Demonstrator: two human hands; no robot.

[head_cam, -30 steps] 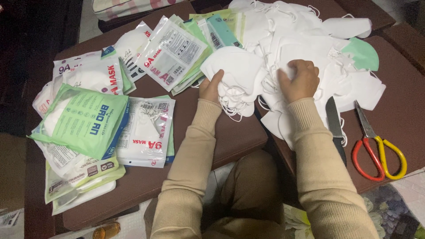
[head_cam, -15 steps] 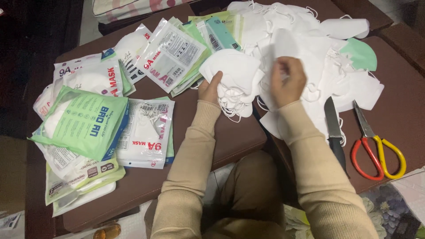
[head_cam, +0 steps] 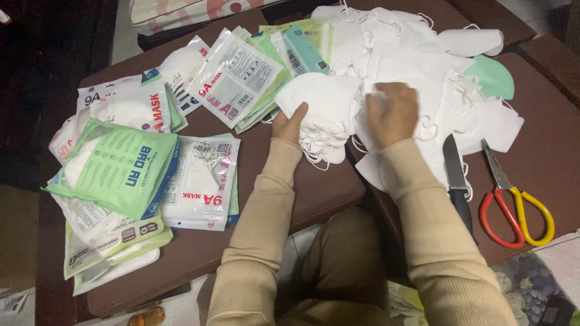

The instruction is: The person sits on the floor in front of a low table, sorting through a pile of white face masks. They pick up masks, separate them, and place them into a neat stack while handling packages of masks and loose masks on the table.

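We hold a stack of white masks with our left hand, fingers curled under its near edge and thumb against the side. Our right hand lies palm down, fingers pressed together, on the loose heap of masks just right of the stack; whether it pinches one we cannot tell. The stack sits between our 2 hands, touching the heap.

By our judgement the gathering is partly done: some masks are stacked, yet many more lie loose beyond and right of the right hand, 1 green mask among them.

Right of the right forearm lie a knife and scissors side by side. Left of the left hand, packets fan out, and more packets lie farther left on the brown table.
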